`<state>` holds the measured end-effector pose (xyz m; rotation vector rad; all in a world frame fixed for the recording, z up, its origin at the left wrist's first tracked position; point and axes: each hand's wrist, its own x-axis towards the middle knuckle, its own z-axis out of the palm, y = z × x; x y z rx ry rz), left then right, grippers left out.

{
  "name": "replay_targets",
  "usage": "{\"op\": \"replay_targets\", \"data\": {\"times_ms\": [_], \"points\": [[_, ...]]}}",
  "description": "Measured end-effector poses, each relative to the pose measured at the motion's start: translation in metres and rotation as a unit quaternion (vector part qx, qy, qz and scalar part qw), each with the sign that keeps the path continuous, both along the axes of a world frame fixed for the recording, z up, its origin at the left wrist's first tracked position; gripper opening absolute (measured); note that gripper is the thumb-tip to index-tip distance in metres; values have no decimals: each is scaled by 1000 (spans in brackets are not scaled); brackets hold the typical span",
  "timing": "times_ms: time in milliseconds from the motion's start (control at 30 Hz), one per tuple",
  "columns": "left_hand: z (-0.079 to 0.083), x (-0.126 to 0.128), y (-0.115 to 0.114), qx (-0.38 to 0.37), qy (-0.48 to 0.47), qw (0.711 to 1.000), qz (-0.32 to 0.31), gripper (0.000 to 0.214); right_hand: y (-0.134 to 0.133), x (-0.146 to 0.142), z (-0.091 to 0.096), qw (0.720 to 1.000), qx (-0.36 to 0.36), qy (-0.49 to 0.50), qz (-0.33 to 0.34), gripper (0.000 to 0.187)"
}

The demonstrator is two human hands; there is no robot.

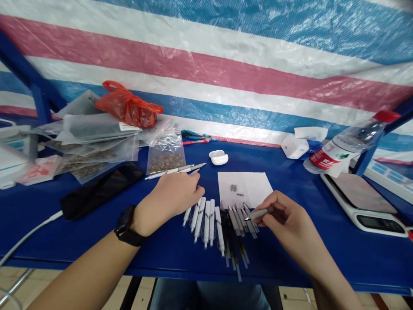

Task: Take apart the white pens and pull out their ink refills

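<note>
My left hand (179, 189), with a black watch on its wrist, is beside several white pens (176, 170) with silver tips. A grey pen tip shows at its curled fingers; the rest of that pen is hidden under the hand. Below the hand lies a row of white pen barrels (207, 221) with clips. In my right hand (282, 215), thumb and fingers pinch a grey pen grip section (257, 214) with a metal tip pointing left. Similar grey grip sections (240, 221) and dark ink refills (230, 234) lie to its left. Small springs (233, 188) rest on white paper (254, 185).
A white earphone case (219, 158) sits behind the paper. At left are a black phone (103, 189), plastic bags (97, 146) and a red bag (129, 105). A bottle (348, 146) and a scale (361, 202) stand at right. A striped sheet (206, 64) hangs behind.
</note>
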<state>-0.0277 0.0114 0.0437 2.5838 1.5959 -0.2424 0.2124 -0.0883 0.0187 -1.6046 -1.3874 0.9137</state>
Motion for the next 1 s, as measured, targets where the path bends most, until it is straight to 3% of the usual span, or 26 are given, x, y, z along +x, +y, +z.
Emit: {"op": "replay_targets", "data": {"times_ms": [233,400,500,700,800,900,1000], "points": [[-2,2,-1,-9,12,1000,-10,21,15,10,-10,982,75,137,-102,12],[-2,-4,7,-17,-19,999,-20,16,21,21,-9,958,43,269,-93,15],[1,-10,14,-35,-54,997,-36,16,23,26,-8,948,7,303,-99,18],[0,-10,18,-26,-112,992,-61,15,20,27,4,927,8,364,-86,37],[-2,-8,18,-19,-134,988,-70,15,-1,18,9,959,33,274,-58,34],[-3,-5,17,12,-158,984,-85,14,-39,-3,8,996,81,33,-24,44],[-2,-1,16,39,-168,981,-92,8,-76,-29,-1,978,78,-192,21,38]]}}
